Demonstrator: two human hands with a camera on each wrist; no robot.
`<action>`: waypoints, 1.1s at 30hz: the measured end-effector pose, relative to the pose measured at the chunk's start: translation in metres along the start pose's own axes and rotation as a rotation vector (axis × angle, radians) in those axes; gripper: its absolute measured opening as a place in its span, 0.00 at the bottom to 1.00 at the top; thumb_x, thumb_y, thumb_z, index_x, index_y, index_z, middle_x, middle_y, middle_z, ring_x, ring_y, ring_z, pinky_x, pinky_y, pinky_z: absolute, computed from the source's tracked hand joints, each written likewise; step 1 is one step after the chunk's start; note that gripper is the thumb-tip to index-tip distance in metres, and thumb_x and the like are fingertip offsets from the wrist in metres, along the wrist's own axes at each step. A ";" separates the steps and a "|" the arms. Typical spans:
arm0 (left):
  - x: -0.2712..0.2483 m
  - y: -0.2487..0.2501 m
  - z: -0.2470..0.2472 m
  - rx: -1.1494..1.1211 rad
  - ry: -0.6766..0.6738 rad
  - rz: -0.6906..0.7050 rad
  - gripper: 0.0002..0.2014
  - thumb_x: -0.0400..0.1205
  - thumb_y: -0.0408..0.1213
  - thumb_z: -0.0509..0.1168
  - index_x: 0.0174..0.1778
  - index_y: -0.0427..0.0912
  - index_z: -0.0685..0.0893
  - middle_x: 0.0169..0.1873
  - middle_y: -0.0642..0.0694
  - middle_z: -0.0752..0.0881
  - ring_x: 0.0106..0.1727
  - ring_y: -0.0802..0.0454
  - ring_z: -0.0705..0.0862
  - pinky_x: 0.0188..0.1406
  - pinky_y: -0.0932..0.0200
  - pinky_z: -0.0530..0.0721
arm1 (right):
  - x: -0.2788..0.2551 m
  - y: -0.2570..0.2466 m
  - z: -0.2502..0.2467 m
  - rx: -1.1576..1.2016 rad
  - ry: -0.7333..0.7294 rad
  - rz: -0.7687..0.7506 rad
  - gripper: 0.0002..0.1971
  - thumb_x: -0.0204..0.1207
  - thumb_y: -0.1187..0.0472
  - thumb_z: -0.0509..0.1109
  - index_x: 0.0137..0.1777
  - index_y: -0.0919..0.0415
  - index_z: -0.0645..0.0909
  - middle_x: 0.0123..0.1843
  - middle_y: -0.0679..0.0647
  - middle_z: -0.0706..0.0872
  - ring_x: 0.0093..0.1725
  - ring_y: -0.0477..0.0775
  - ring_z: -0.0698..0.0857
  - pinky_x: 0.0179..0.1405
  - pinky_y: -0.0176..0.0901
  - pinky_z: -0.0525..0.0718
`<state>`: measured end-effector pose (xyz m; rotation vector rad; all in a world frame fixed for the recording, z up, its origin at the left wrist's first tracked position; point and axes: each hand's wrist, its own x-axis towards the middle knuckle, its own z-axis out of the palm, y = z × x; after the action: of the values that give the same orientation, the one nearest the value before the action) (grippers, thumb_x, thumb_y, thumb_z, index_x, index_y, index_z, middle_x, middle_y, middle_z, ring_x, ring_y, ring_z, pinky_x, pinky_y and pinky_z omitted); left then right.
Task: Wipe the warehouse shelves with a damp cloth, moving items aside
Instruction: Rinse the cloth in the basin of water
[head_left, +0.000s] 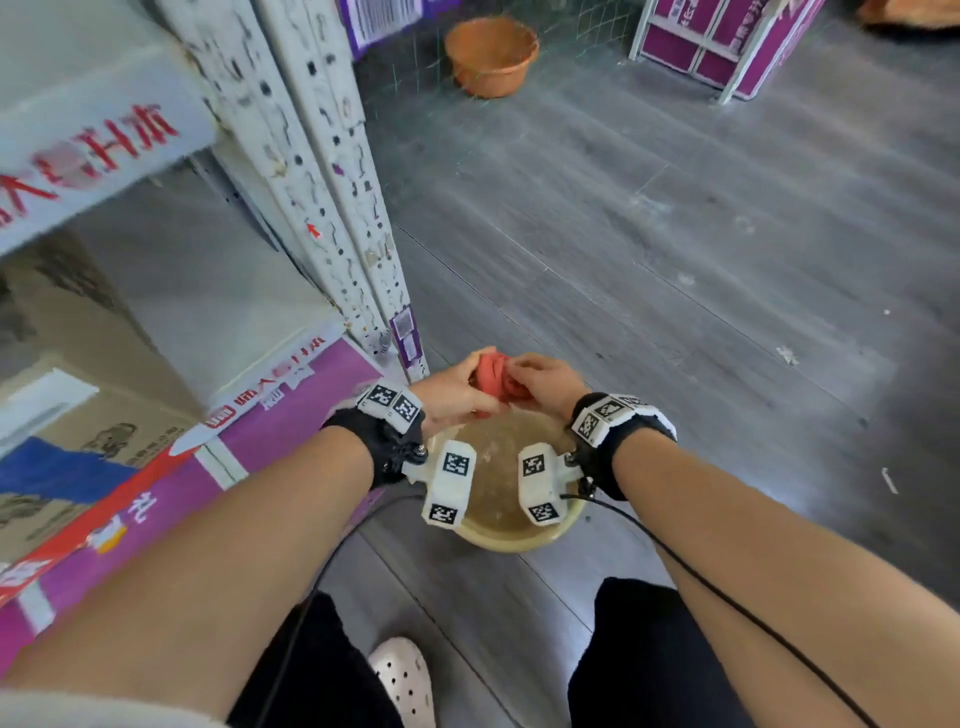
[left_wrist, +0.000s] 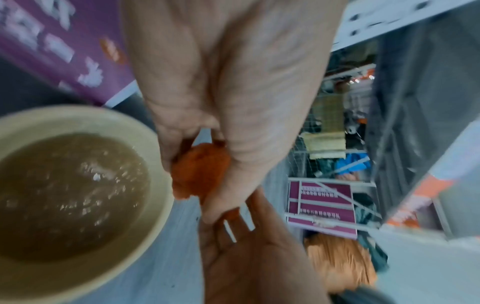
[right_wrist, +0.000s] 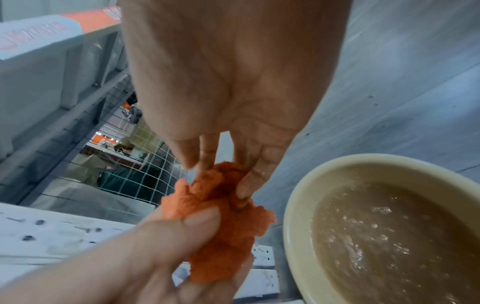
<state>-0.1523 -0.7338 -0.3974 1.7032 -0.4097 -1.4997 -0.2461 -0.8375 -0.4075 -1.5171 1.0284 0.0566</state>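
Note:
A bunched orange-red cloth (head_left: 496, 376) hangs just past the far rim of a beige basin (head_left: 509, 543) of murky brown water on the floor. My left hand (head_left: 457, 389) grips the cloth from the left, thumb pressed on it. From the right, my right hand (head_left: 540, 379) pinches its top with fingertips. The left wrist view shows the cloth (left_wrist: 201, 170) wadded in my left palm beside the basin (left_wrist: 85, 117). In the right wrist view, right fingers (right_wrist: 249, 185) dig into the cloth (right_wrist: 223, 236). The grey metal shelf (head_left: 208, 291) stands to my left.
A perforated shelf upright (head_left: 332, 208) rises just left of my hands. A purple carton (head_left: 291, 415) sits under the shelf, cardboard boxes behind it. An orange basin (head_left: 491, 54) and purple cartons (head_left: 727, 41) stand far back. My white clog (head_left: 405, 680) is near the basin.

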 end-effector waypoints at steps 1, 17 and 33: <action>-0.015 0.013 -0.005 -0.011 0.009 0.009 0.45 0.70 0.22 0.73 0.79 0.52 0.62 0.67 0.40 0.79 0.64 0.41 0.83 0.66 0.46 0.81 | -0.012 -0.019 -0.002 0.019 -0.018 0.005 0.06 0.81 0.63 0.64 0.46 0.60 0.82 0.42 0.57 0.82 0.40 0.52 0.82 0.40 0.41 0.83; -0.297 0.221 -0.063 0.193 0.219 0.152 0.12 0.85 0.46 0.60 0.46 0.40 0.79 0.34 0.43 0.83 0.25 0.56 0.82 0.28 0.66 0.83 | -0.245 -0.280 -0.042 -0.182 0.062 0.058 0.19 0.85 0.51 0.56 0.38 0.57 0.81 0.39 0.52 0.82 0.36 0.50 0.76 0.32 0.38 0.71; -0.523 0.257 -0.050 1.017 0.410 0.258 0.21 0.75 0.50 0.72 0.59 0.45 0.77 0.47 0.43 0.86 0.51 0.45 0.85 0.48 0.60 0.76 | -0.431 -0.338 -0.021 -0.754 0.198 -0.325 0.18 0.82 0.48 0.61 0.58 0.59 0.84 0.55 0.62 0.85 0.54 0.62 0.84 0.52 0.44 0.77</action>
<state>-0.1634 -0.5084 0.1421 2.5165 -1.2477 -0.7105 -0.3090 -0.6620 0.1085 -2.4025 0.9452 0.0708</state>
